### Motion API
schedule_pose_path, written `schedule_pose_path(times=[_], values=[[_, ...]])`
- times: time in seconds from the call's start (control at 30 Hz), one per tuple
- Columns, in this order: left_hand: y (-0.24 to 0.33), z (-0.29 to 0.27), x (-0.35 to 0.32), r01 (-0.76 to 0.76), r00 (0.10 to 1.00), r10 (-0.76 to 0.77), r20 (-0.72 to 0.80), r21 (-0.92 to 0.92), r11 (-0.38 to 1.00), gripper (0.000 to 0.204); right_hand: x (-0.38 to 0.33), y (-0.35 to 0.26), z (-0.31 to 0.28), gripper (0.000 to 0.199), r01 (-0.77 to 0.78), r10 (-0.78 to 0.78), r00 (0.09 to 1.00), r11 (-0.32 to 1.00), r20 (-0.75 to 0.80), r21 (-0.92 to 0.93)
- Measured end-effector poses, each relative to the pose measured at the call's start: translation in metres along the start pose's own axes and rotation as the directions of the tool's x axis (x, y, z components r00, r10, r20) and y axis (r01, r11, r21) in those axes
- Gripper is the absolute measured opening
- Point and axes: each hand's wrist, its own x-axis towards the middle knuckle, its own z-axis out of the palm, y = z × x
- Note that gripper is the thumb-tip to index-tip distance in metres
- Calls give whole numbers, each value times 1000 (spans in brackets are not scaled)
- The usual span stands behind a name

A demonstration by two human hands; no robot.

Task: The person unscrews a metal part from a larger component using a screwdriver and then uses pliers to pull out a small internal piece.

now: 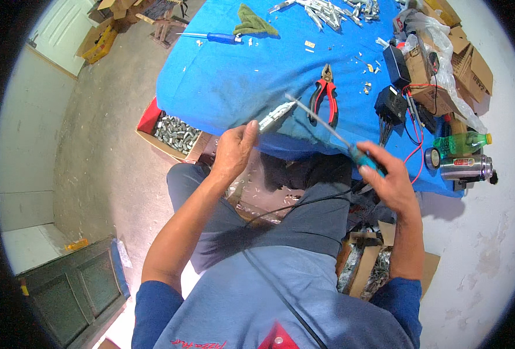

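My left hand (234,150), at the near edge of the blue-covered table, is closed on a narrow white and silver strip-shaped part (275,118) that points away to the right. In my right hand (390,177) is a screwdriver (322,122) with a teal handle, its long shaft slanting up and left. The shaft's tip is beside the far end of the part; whether they touch I cannot tell. Just beyond the shaft lie pliers (326,96) with red and black handles, jaws pointing away.
On the blue cloth (211,81) lie a blue-handled screwdriver (222,38), a green rag (253,22) and several white-silver parts (324,13). Black adapters (390,104), a green bottle (462,143) and a steel flask (466,167) crowd the right. A box of metal pieces (177,134) stands left.
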Motion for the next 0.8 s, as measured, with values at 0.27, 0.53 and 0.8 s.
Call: schedule_pose_path(times=[0.27, 0.53, 0.8], values=[[0, 8, 5, 9, 1000, -9, -19, -20, 1000, 68, -20, -8, 8, 39, 106, -110, 994, 985, -19, -134], [8, 10, 1, 10, 999, -12, -37, -44, 999, 65, -13, -5, 16, 37, 141, -150, 988, 968, -29, -209], [7, 10, -1, -7, 999, 7, -45, -9, 1000, 63, -12, -29, 8, 35, 150, -150, 988, 925, 27, -348]])
